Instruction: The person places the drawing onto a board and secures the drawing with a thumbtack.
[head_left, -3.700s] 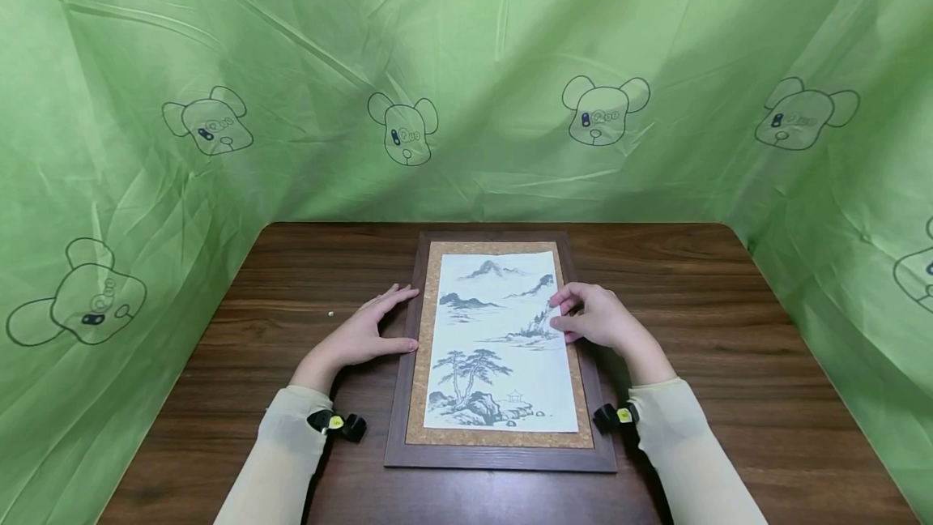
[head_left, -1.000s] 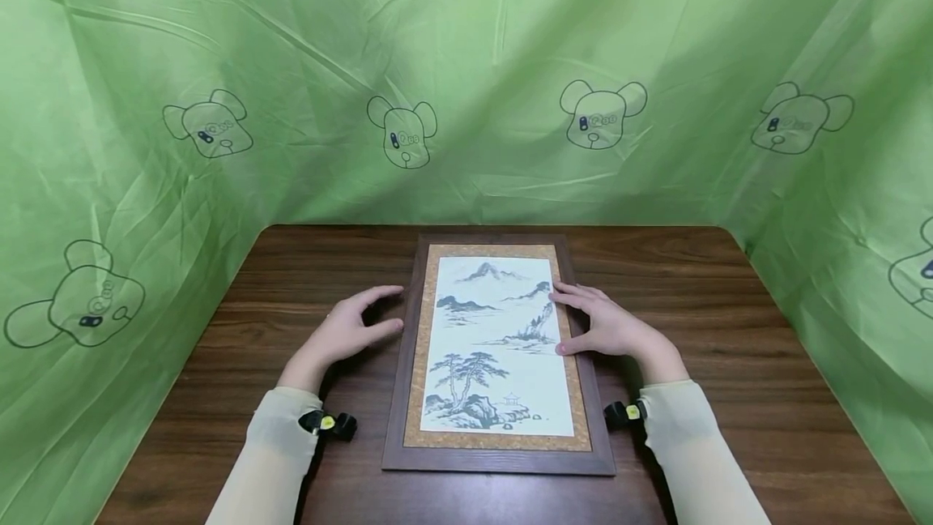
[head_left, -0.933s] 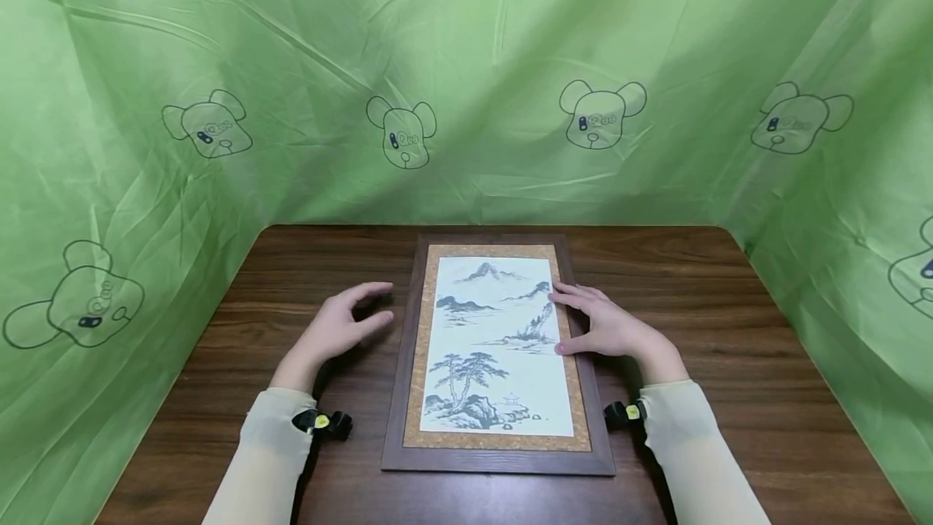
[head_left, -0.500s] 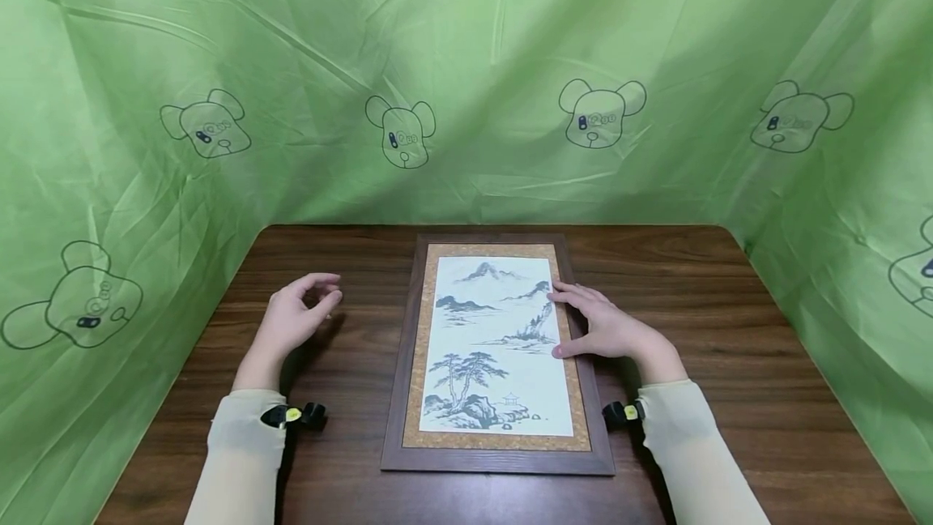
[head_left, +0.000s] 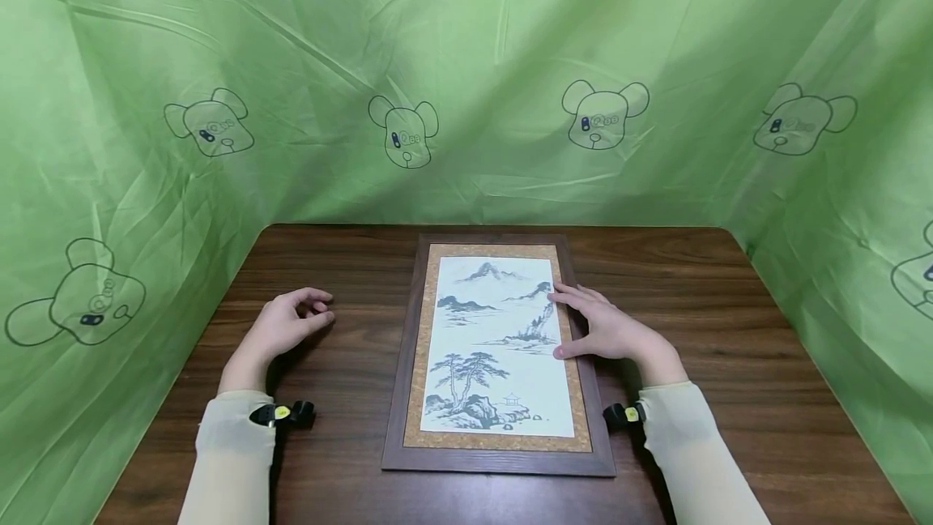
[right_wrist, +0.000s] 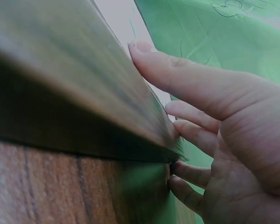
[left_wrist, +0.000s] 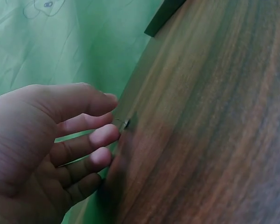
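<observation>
Right hand (head_left: 611,329) spread wide, thumb and fingertips at the right edge of the print (head_left: 496,347); left hand (head_left: 284,322) loosely curled, holding nothing, over the table (head_left: 729,395). Print lies flat on the cork board (head_left: 499,443), inside the frame (head_left: 499,461) — likely light, thin, easily creased; pinch a side edge. Count: one print, one cork board, one frame, two hands.
</observation>
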### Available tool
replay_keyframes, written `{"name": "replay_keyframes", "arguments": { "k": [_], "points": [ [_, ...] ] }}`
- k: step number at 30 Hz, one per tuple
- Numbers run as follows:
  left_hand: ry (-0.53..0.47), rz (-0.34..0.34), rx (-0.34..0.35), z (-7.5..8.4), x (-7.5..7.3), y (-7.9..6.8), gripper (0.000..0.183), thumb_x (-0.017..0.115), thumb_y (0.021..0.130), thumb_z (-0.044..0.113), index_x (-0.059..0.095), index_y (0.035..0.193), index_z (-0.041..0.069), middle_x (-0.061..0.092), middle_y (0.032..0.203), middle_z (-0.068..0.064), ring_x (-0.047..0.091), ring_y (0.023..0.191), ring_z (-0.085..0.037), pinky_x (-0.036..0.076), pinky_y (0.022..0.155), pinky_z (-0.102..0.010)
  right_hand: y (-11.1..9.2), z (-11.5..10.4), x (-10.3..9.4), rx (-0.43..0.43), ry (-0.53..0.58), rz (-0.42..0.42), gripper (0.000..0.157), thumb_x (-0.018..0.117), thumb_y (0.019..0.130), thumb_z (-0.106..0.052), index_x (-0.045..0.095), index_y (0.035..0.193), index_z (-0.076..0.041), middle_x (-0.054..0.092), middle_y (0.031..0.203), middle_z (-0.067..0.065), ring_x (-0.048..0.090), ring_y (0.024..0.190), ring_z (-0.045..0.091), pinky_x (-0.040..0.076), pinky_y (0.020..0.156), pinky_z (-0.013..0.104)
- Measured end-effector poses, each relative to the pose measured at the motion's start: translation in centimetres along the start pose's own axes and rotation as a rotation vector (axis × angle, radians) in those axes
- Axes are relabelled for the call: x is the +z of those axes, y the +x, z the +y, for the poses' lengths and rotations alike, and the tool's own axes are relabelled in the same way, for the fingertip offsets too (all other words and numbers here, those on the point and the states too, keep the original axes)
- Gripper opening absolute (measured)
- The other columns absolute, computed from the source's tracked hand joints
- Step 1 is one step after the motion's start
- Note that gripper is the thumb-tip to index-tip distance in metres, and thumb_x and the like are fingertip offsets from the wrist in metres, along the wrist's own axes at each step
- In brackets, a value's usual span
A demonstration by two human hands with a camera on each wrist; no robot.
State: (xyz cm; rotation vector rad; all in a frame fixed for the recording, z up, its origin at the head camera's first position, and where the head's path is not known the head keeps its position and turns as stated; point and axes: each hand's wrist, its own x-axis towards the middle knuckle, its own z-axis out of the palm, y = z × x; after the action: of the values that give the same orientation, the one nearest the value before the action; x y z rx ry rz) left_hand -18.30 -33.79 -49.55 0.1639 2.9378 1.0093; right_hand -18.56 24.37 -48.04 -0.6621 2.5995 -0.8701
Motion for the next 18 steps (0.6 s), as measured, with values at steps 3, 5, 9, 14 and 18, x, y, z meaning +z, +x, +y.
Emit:
{"name": "replay_keyframes", "arguments": {
  "k": [3, 5, 9, 14, 18],
  "points": [
    [-0.005, -0.001, 0.003, -0.12, 0.23, 0.08, 0.033, 0.083, 0.1, 0.027, 0.079, 0.126, 0.009, 0.076, 0.106, -0.003, 0.066, 0.089, -0.02, 0.051, 0.078, -0.035, 0.03, 0.0, 0.06, 0.002, 0.0, -0.002, 0.099, 0.092, 0.088, -0.048, 0.045, 0.167, -0.011, 0.023, 0.181, 0.014, 0.011, 0.164, 0.053, 0.017, 0.122, 0.081],
    [-0.014, -0.003, 0.004, -0.23, 0.34, 0.09, 0.033, 0.084, 0.099, 0.027, 0.079, 0.125, 0.008, 0.076, 0.106, -0.004, 0.064, 0.089, -0.02, 0.051, 0.077, -0.034, 0.03, -0.04, 0.05, 0.005, 0.001, -0.003, 0.099, 0.092, 0.088, -0.048, 0.045, 0.167, -0.011, 0.022, 0.181, 0.014, 0.011, 0.164, 0.053, 0.016, 0.122, 0.081],
    [-0.039, -0.01, 0.005, -0.52, 0.46, 0.07, 0.033, 0.085, 0.098, 0.026, 0.079, 0.125, 0.008, 0.075, 0.107, -0.005, 0.063, 0.09, -0.021, 0.05, 0.077, -0.031, 0.01, -0.08, 0.07, 0.01, 0.002, -0.006, 0.099, 0.092, 0.089, -0.047, 0.044, 0.168, -0.011, 0.021, 0.181, 0.014, 0.01, 0.164, 0.053, 0.016, 0.122, 0.081],
    [-0.074, -0.018, 0.003, -0.83, 0.54, 0.09, 0.032, 0.086, 0.098, 0.024, 0.079, 0.125, 0.008, 0.074, 0.11, -0.007, 0.062, 0.092, -0.022, 0.049, 0.078, -0.03, -0.08, -0.14, 0.07, 0.014, 0.01, -0.004, 0.099, 0.091, 0.089, -0.047, 0.044, 0.168, -0.011, 0.021, 0.181, 0.014, 0.01, 0.164, 0.052, 0.017, 0.121, 0.082],
    [-0.077, -0.007, 0.005, -0.84, 0.71, 0.1, 0.028, 0.086, 0.097, 0.022, 0.079, 0.121, 0.008, 0.074, 0.108, -0.008, 0.061, 0.091, -0.02, 0.049, 0.078, -0.029, -0.14, -0.14, 0.03, 0.01, 0.017, -0.006, 0.099, 0.092, 0.089, -0.046, 0.044, 0.168, -0.011, 0.02, 0.182, 0.013, 0.01, 0.164, 0.052, 0.016, 0.121, 0.082]
  ]
}}
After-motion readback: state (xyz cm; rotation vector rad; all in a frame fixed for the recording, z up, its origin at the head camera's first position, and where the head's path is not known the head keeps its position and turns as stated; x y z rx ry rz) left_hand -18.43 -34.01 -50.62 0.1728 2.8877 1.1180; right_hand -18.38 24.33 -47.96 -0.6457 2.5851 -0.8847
